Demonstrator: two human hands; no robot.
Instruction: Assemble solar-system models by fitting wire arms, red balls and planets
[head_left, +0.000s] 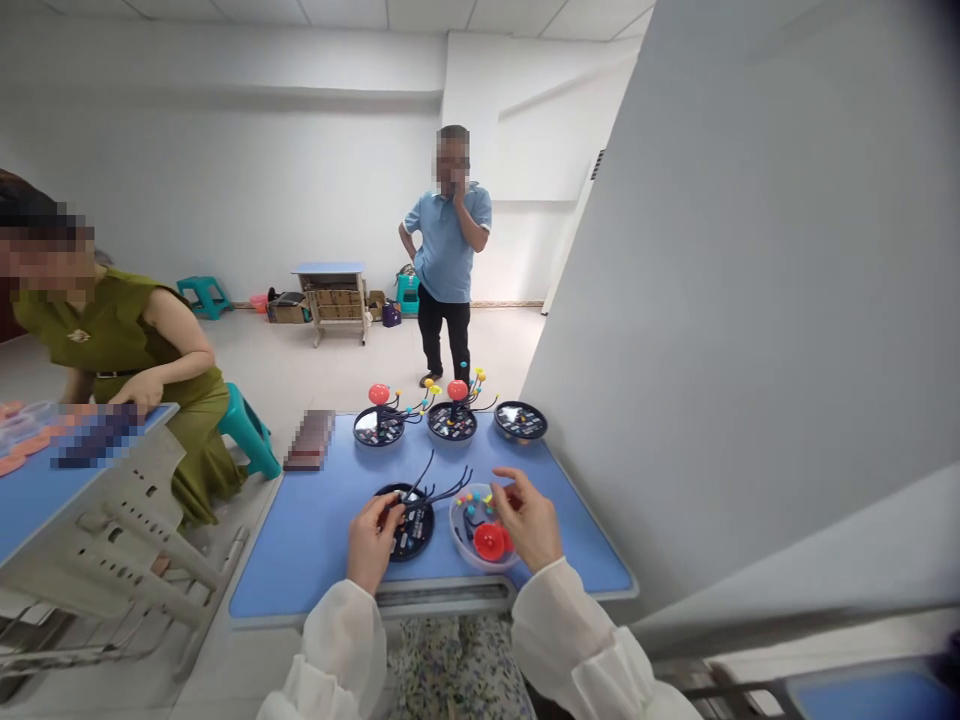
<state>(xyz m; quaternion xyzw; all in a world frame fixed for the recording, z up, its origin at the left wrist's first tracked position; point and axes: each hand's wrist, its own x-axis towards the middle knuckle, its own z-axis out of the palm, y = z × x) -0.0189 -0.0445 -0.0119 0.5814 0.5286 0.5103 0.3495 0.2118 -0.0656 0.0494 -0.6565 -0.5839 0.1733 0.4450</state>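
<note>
My left hand [373, 538] pinches the base of a bundle of thin black rods [442, 490], which fan out to the upper right over a round black disc [412, 528] with small printed pictures. To the right is a clear round bowl [455, 535] holding red cup-shaped parts [489, 541], small coloured balls and black pieces. Over the bowl's right side is my right hand [529, 515], its thumb and index finger apart and nothing visible between them.
Behind stand two assembled models with red balls [379, 395] [457, 391] and another black disc [520, 421]. A dark flat object [311, 440] lies at the table's [300, 560] left edge. One person [450, 250] stands beyond; another [165, 350] sits left.
</note>
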